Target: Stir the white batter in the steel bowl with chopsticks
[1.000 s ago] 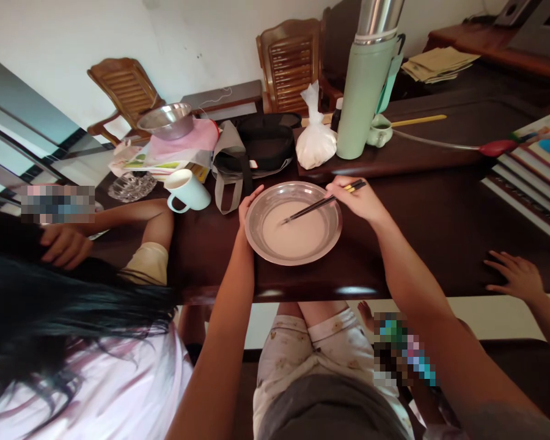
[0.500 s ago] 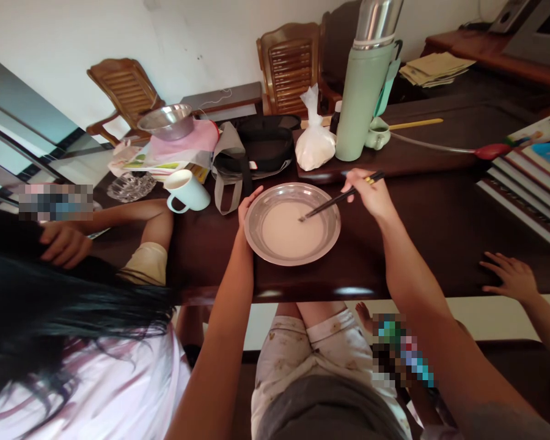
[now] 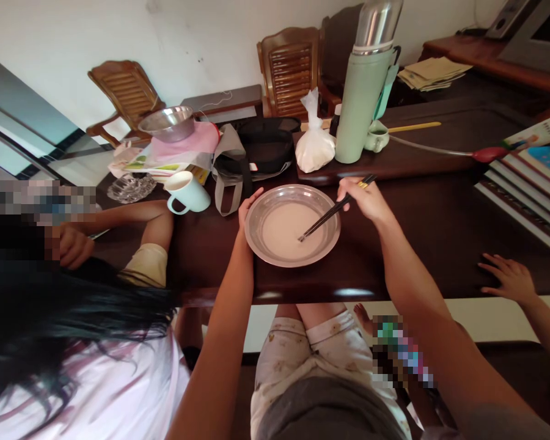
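Note:
A round metal pan with pale, milky batter sits on the dark wooden table in front of me. My left hand grips the pan's left rim, fingers curled over the edge. My right hand is closed on a pair of dark chopsticks. Their tips dip into the batter at the pan's right side.
Behind the pan stand a green thermos, a tied white plastic bag, a black bag, a light blue mug and a steel bowl. Books lie at right. A person leans at left; another person's hand rests at right.
The chopstick tips have swept from the pan's middle to its right side and nearer me, my right hand moving with them. My left hand has stayed on the rim.

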`<state>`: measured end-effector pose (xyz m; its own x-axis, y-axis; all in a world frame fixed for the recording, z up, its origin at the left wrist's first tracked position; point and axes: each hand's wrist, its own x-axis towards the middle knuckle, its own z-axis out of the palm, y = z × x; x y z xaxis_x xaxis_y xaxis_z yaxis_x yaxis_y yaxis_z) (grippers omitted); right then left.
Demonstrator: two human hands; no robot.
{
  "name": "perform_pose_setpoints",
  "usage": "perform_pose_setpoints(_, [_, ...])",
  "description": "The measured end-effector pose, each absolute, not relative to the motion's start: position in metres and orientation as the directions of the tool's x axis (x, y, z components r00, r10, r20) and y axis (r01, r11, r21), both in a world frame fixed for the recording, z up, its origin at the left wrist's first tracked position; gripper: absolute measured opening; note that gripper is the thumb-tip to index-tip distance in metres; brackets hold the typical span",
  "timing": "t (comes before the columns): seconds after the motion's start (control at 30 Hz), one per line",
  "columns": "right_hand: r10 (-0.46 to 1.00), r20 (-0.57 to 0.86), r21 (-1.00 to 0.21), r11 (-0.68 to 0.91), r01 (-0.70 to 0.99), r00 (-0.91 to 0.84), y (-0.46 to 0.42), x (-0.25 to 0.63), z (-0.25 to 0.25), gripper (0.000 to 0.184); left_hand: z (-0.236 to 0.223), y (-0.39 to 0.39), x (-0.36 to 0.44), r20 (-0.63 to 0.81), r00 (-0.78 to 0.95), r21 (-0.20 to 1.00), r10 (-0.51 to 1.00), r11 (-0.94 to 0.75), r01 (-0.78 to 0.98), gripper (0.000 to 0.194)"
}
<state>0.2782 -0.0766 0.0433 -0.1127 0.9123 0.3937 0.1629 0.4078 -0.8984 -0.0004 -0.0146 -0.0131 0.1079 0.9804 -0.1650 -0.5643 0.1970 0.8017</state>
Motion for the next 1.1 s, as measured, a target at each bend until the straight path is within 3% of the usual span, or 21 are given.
perform_pose_setpoints(0.13, [0.901, 0.364, -0.883, 0.415, 0.219, -0.237, -0.076, 0.269, 0.042, 0.033, -0.013, -0.015, 0.001, -0.152, 0.079, 0.824, 0.985, 0.171, -0.540, 0.031])
perform_pose_setpoints(0.3, [0.907, 0.420, -0.888, 0.407, 0.215, 0.015, -0.074, 0.280, 0.041, 0.042, -0.016, -0.014, -0.001, -0.148, 0.091, 0.806, 0.985, 0.174, -0.566, 0.029])
perform_pose_setpoints(0.5, [0.901, 0.357, -0.885, 0.411, 0.219, -0.248, -0.075, 0.271, 0.042, 0.033, -0.015, -0.013, 0.001, -0.152, 0.089, 0.812, 0.984, 0.176, -0.556, 0.030])
perform_pose_setpoints(0.7, [0.903, 0.430, -0.883, 0.421, 0.206, -0.001, -0.072, 0.285, 0.041, 0.044, -0.015, -0.014, 0.001, -0.158, 0.092, 0.814, 0.983, 0.182, -0.552, 0.032])
perform_pose_setpoints(0.9, [0.908, 0.345, -0.891, 0.396, 0.223, -0.237, -0.075, 0.273, 0.040, 0.036, -0.015, -0.015, 0.001, -0.136, 0.082, 0.820, 0.987, 0.159, -0.550, 0.032])
perform_pose_setpoints(1.03, [0.897, 0.440, -0.875, 0.438, 0.208, -0.040, -0.073, 0.281, 0.040, 0.037, -0.016, -0.014, 0.001, -0.142, 0.079, 0.819, 0.987, 0.162, -0.550, 0.033])
perform_pose_setpoints(1.1, [0.897, 0.440, -0.881, 0.438, 0.178, -0.031, -0.073, 0.283, 0.041, 0.042, -0.016, -0.014, 0.001, -0.156, 0.088, 0.814, 0.984, 0.179, -0.553, 0.034])
